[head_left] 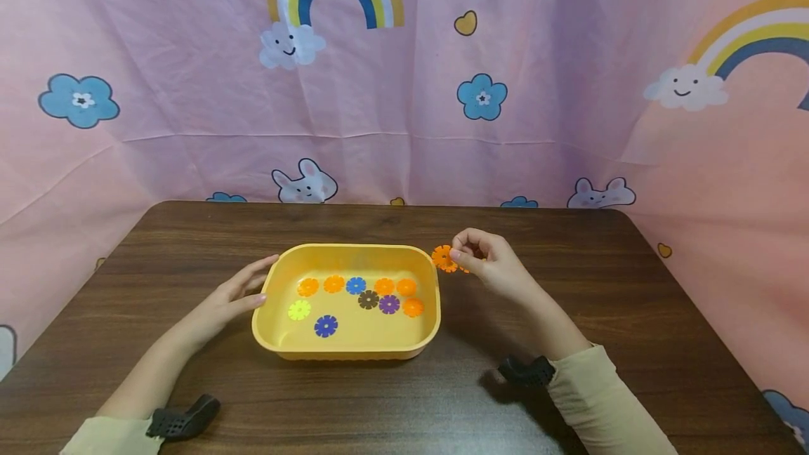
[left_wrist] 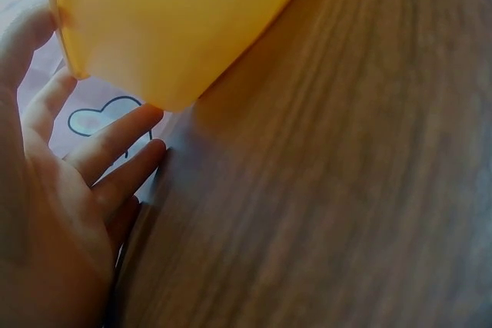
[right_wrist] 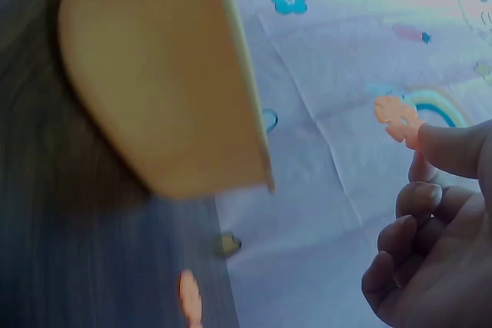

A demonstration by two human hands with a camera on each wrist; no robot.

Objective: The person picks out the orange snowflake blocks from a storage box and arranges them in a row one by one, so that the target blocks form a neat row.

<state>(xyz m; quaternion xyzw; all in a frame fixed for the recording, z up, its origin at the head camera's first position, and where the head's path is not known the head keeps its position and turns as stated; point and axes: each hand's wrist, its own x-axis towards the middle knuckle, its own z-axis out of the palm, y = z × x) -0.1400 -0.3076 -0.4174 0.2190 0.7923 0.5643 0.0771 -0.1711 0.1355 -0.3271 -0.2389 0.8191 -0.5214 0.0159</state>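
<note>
A yellow plastic tub [head_left: 346,352] sits on the table with several notched discs inside, among them an orange disc [head_left: 307,287], a yellow-green disc [head_left: 300,310] and a dark blue disc [head_left: 326,326]. My left hand [head_left: 221,306] touches the tub's left side with fingers extended, thumb at the rim; the left wrist view shows fingertips against the outer wall [left_wrist: 184,28]. Just beyond the right rim, my right hand [head_left: 496,262] pinches an orange notched disc [head_left: 443,258] between thumb and index finger. Another orange piece [right_wrist: 190,297] lies on the table below that hand, mostly hidden in the head view.
The brown wooden table [head_left: 208,230] ends at a pink and lilac curtain [head_left: 404,104] with rainbows, flowers and rabbits. Black straps with cameras [head_left: 183,418] are on both wrists, over pale sleeves.
</note>
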